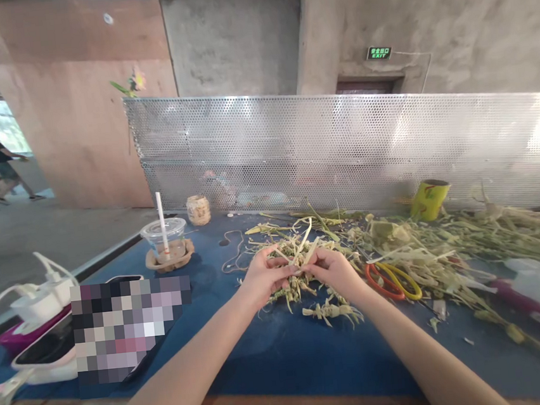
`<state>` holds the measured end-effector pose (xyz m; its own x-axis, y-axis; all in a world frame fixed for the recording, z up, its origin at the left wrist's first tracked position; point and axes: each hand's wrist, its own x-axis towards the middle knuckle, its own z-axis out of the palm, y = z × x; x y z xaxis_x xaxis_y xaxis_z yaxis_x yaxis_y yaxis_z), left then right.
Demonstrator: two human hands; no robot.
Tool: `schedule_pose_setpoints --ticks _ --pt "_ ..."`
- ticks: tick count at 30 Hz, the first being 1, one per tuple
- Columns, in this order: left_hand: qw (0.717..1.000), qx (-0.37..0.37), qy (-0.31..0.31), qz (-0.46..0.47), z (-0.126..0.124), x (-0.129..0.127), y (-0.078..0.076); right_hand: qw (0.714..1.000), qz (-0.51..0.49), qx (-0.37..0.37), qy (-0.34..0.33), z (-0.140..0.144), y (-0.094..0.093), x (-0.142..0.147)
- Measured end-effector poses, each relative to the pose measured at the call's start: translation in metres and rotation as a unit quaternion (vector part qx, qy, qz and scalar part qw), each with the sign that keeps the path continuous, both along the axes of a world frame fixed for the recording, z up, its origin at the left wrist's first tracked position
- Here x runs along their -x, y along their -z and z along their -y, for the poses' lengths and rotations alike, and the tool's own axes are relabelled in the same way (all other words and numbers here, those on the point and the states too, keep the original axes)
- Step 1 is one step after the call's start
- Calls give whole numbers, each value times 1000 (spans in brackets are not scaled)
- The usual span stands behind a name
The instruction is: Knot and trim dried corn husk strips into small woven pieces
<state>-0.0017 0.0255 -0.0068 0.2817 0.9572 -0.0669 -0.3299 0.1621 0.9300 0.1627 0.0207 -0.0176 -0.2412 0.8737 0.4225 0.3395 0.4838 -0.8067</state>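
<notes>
Over the blue table [275, 355], both hands' grips, left hand [265, 279] and right hand [336, 271], pinch straw strips [298, 254].

Bare-concrete craft workshop, leaf-strewn worktable [285, 360]

Single head-worn view, looking forward and down across the blue table [274, 348] from its near edge. Both forearms enter from the bottom; hands sit mid-frame, close. Far side shows the perforated metal screen [341, 145] and concrete wall [462, 12].
</notes>
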Motion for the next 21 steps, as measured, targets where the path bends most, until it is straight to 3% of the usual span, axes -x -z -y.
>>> schedule_pose_setpoints --ticks 4,10,16,21 --pt "997 -65 -5 -41 3 -3 1 993 -42 107 -4 -4 2 0" --pt "985 -156 16 -70 0 -2 7 978 -110 174 -22 -6 8 0" --pt "973 -201 36 -106 2 2 5 982 -116 142 -46 -6 7 3" --pt "980 -180 34 -74 3 3 2 981 -134 137 -30 -6 7 1"
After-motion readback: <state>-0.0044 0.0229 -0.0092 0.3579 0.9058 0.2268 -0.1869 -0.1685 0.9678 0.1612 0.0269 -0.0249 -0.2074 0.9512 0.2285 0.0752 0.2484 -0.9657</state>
